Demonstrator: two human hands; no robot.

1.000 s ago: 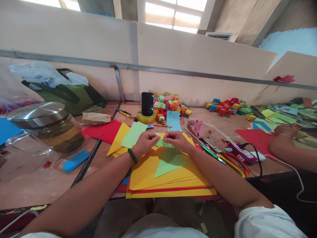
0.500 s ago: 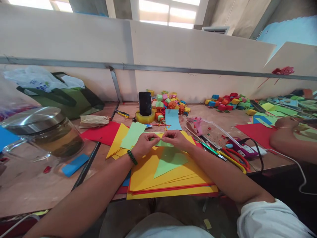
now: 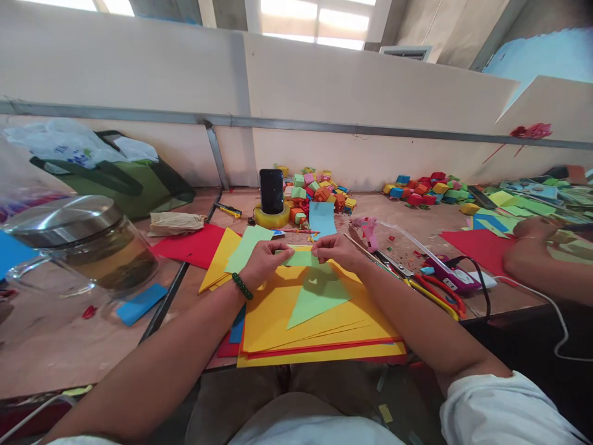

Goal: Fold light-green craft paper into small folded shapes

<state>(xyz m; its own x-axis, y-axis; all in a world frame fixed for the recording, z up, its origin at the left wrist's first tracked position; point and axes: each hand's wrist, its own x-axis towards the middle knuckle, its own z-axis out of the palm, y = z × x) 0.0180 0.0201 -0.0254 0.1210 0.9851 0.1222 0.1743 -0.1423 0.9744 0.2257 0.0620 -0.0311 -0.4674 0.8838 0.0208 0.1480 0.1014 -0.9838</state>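
Observation:
A small strip of light green paper (image 3: 301,258) is stretched between my two hands, just above the paper stack. My left hand (image 3: 266,261), with a dark green bead bracelet (image 3: 242,286) at the wrist, pinches its left end. The right end is pinched by my right hand (image 3: 338,251). Below them a light green paper triangle (image 3: 322,296) lies on a stack of yellow sheets (image 3: 273,327), with red sheets among them. Another light green sheet (image 3: 245,250) rests beside my left hand. A light blue paper (image 3: 323,217) lies beyond my hands.
Behind are a phone (image 3: 271,191) on a tape roll (image 3: 272,216) and heaped paper cubes (image 3: 319,191). A glass jar (image 3: 92,253) stands left. To the right lie a pink glue gun (image 3: 368,232), scissors (image 3: 393,264) and pliers (image 3: 440,293). A co-worker's hand (image 3: 535,228) is far right.
My hands have moved apart, from nearly touching to gripping opposite ends of the green strip. More of the strip now shows between them.

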